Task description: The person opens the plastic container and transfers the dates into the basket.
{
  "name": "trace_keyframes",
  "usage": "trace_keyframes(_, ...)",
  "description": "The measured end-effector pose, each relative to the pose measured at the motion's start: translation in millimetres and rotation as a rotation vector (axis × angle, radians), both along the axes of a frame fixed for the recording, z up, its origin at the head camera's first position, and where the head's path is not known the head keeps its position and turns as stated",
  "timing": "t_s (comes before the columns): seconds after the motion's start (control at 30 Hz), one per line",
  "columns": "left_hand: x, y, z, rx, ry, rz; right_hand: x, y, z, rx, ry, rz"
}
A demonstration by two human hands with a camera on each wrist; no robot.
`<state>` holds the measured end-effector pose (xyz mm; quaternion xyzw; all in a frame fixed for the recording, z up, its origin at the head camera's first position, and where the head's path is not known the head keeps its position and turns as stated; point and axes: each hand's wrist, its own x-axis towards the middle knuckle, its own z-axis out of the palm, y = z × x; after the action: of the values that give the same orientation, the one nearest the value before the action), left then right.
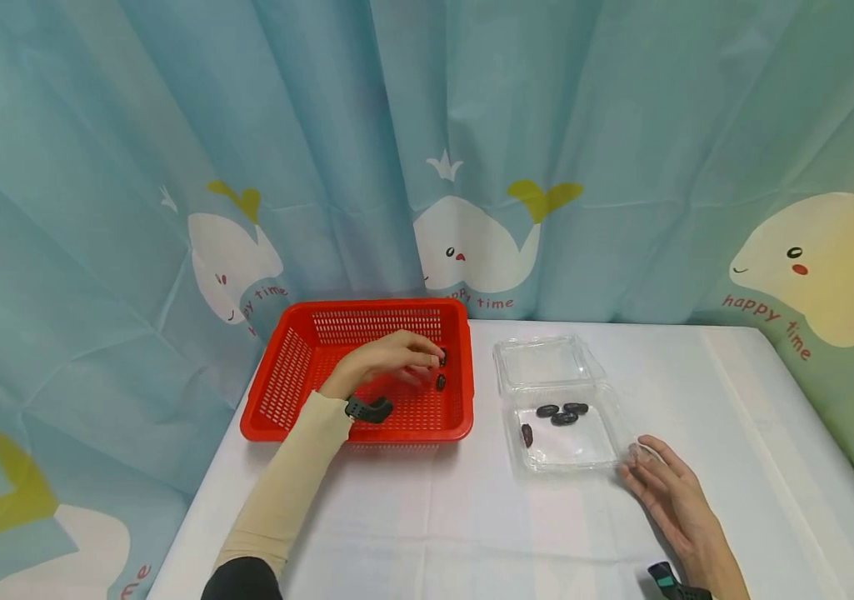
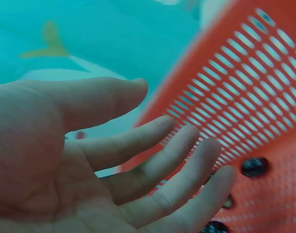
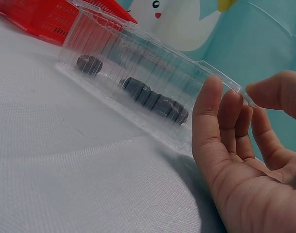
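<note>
The hands are working apart. The left hand (image 1: pixel 385 357) is hanging loose inside the red basket (image 1: pixel 462 367), dark fruits (image 1: pixel 440 382) lying close beside it. The right hand (image 1: pixel 674 504) is pinching the edge of the clear box (image 1: pixel 576 446); soft squeezing is probably best, so nothing is bending.

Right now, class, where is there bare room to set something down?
Bare tablecloth spreads in front of the clear box, between left sleeve and right hand, and beyond that hand to the cloth's right edge. Crowded: the red basket's right end, with dark pieces and the left hand.
</note>
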<state>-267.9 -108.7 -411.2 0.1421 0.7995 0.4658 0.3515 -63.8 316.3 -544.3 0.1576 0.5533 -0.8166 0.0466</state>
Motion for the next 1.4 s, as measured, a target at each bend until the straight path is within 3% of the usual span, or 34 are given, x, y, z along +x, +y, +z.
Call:
trace_keyframes(0.27, 21.7, -1, 9.4, 0.073, 0.123, 0.069, 0.0, 0, -0.1, -0.004, -0.014, 0.008)
trace_keyframes(0.47, 39.5, 5, 8.0, 0.220, 0.200, 0.140, -0.1, 0, 1.3, 0.006, -0.021, 0.012)
trace_keyframes(0.6, 51.1, 14, 4.2, 0.265, 0.304, 0.142, -0.4, 0, 1.6, 0.003, -0.026, 0.013)
trace_keyframes(0.7, 59.9, 24, 0.7, 0.245, 0.403, 0.140, -1.3, 0, 1.2, 0.019, -0.034, 0.011)
trace_keyframes(0.9, 76.8, 48, -4.2, 0.220, 0.570, 0.104, -1.8, 0, 1.1, 0.051, -0.031, 0.016)
trace_keyframes(1.1, 88.8, 69, -8.0, 0.194, 0.663, 0.034, -1.9, 1, 1.1, 0.000, -0.021, 0.016)
trace_keyframes(1.27, 94.4, 84, -13.2, 0.129, 0.759, -0.028, -3.7, 2, 1.9, -0.031, 0.018, 0.017)
trace_keyframes(1.4, 99.0, 97, -17.6, 0.022, 0.872, -0.095, -3.1, 1, 1.6, -0.033, 0.033, 0.023)
